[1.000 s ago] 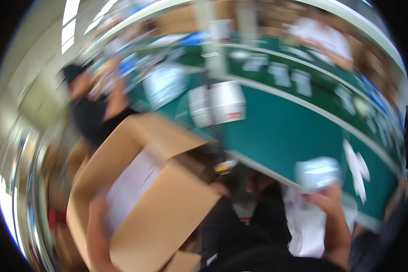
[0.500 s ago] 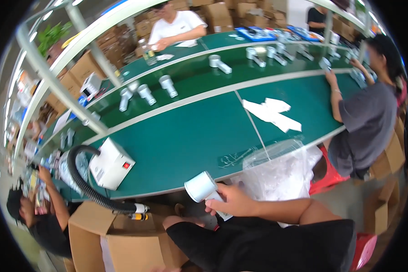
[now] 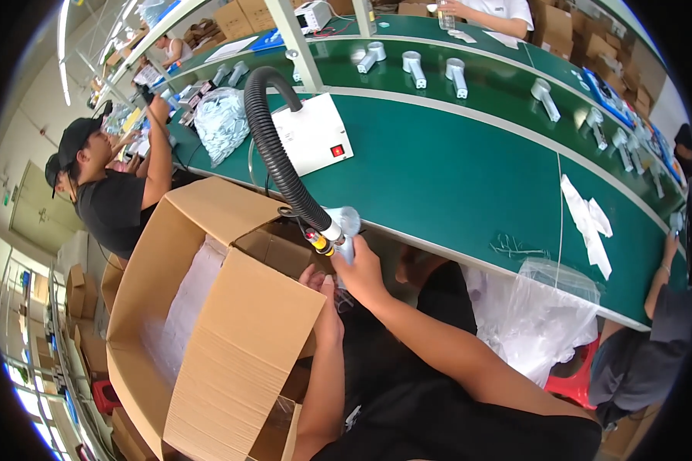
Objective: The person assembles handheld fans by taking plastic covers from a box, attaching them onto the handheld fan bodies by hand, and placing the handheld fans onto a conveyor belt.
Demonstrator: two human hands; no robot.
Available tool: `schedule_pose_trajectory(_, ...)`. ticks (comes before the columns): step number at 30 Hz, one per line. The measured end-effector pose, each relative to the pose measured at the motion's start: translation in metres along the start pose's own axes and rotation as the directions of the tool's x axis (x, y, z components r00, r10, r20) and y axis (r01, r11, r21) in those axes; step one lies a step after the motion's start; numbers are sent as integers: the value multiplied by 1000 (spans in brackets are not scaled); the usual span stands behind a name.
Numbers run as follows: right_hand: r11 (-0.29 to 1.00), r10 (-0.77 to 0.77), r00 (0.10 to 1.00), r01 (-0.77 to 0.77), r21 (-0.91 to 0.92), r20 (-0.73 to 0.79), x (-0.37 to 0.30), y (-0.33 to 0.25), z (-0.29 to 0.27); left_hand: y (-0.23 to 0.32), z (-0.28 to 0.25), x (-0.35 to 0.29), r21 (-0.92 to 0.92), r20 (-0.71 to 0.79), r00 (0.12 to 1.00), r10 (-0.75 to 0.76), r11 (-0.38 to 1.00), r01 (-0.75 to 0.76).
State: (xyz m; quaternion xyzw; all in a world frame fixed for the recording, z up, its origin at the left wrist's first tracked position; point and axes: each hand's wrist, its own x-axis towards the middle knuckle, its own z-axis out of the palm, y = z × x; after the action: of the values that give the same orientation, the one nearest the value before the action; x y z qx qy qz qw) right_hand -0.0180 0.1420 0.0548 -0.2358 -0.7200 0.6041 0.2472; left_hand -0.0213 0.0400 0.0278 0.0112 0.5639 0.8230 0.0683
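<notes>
My right hand (image 3: 357, 273) is closed round a pale blue-white handheld device with a round cup-like head (image 3: 347, 220) and a handle, held beyond the table's front edge. Right against the device is the white end of a black corrugated hose (image 3: 291, 180), with a yellow-and-black fitting (image 3: 320, 242) beside it. My left hand (image 3: 327, 316) is just below, next to the carton's flap, thumb and fingers apart; I see nothing in it. The hose arches from a white box-shaped machine (image 3: 315, 134) with a red switch.
An open cardboard carton (image 3: 246, 338) stands before me at the left. On the green table (image 3: 438, 173) lie white sheets (image 3: 584, 219). Several similar devices (image 3: 456, 77) rest on the raised shelf. A clear plastic bag (image 3: 553, 288) hangs at the right. People sit at left, right and across.
My view has swung left. My right hand has brought the handheld device to the hose end, and my left hand has come up beside it.
</notes>
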Motion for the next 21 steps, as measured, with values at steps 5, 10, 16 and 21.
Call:
schedule_pose_trajectory(5,982,-74,993,57,-183,-90,-2,-12,-26,-3,5,10,62,131,988,-76,996,68)
schedule_pose_trajectory(10,985,-113,972,82,-154,-205,-13,-13,-75,-6,48,43,94,221,975,17,995,-39)
schedule_pose_trajectory(16,997,52,995,-47,57,-87,-28,-12,-94,-17,32,43,20,256,962,90,995,-98)
schedule_pose_trajectory(21,986,42,999,-40,164,-10,-30,-14,-88,-9,35,48,12,283,951,124,991,-133)
